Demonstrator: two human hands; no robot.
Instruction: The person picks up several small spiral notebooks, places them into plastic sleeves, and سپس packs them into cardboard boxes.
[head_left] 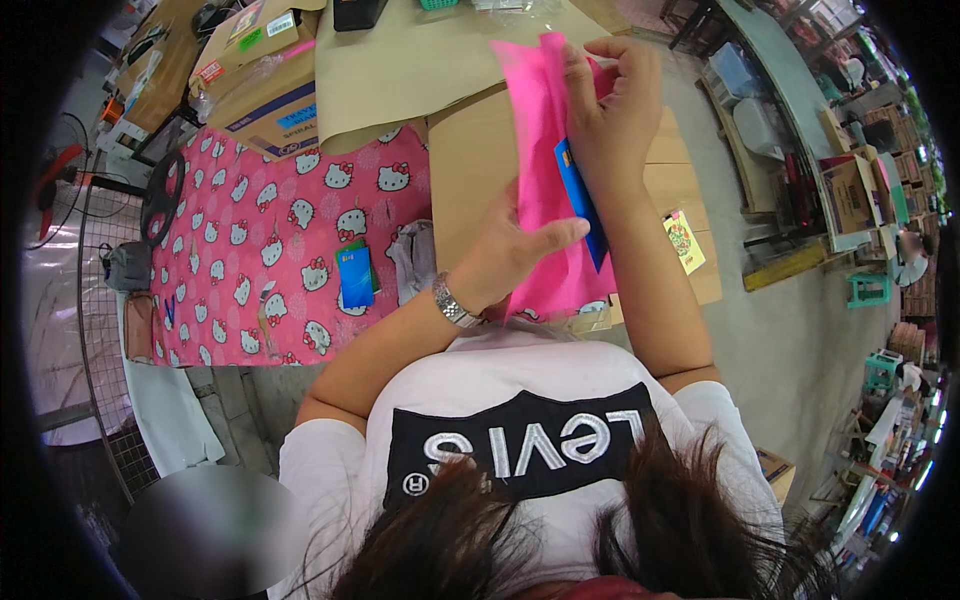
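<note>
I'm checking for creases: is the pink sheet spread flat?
Not flat: the pink sheet shows lengthwise creases, held between left hand and right hand.

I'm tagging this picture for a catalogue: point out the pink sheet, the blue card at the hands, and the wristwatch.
Pink sheet (541, 175): head view, middle of its visible face.
Blue card (578, 192): head view, middle of its surface.
Wristwatch (455, 305): head view, on the metal band.
</note>
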